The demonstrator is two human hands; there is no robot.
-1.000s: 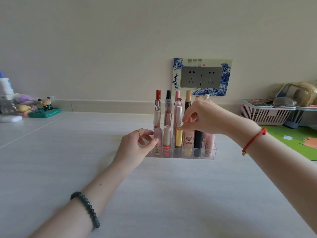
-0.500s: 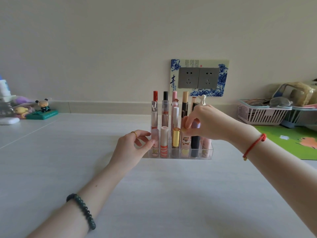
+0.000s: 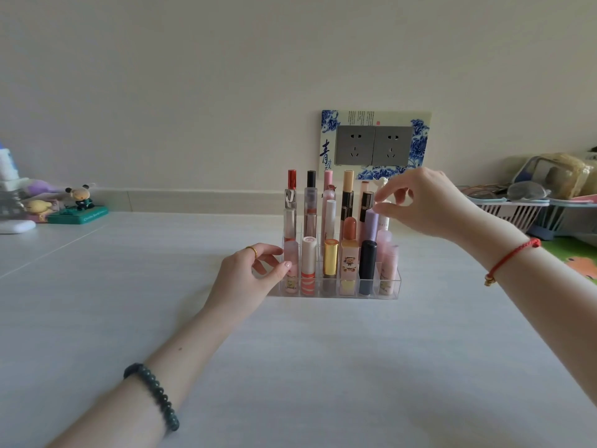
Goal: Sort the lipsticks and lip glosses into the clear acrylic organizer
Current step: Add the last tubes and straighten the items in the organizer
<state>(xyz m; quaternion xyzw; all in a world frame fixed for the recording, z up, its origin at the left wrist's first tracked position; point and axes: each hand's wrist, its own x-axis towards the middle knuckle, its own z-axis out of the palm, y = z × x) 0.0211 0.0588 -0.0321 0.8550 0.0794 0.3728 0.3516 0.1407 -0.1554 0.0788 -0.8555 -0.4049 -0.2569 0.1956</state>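
The clear acrylic organizer [image 3: 336, 294] stands on the pale table, its slots holding several upright lipsticks and glosses. A gold lipstick [image 3: 330, 261] and a black one [image 3: 367, 266] stand in the front row, taller tubes behind. My left hand [image 3: 245, 276] grips the organizer's left end, thumb on the front corner. My right hand [image 3: 423, 208] hovers at the back right, fingers loosely curled, its thumb tip touching the top of a purple tube [image 3: 368, 227]. It holds nothing that I can see.
A blue-and-white socket plate [image 3: 374, 145] is on the wall behind. White baskets [image 3: 513, 211] with bags stand at the right, above a green mat [image 3: 578, 257]. Small toy figures [image 3: 79, 203] sit at the far left.
My right hand has lifted from the middle of the organizer and shifted right, uncovering the centre tubes. My left hand has stayed on the left end.
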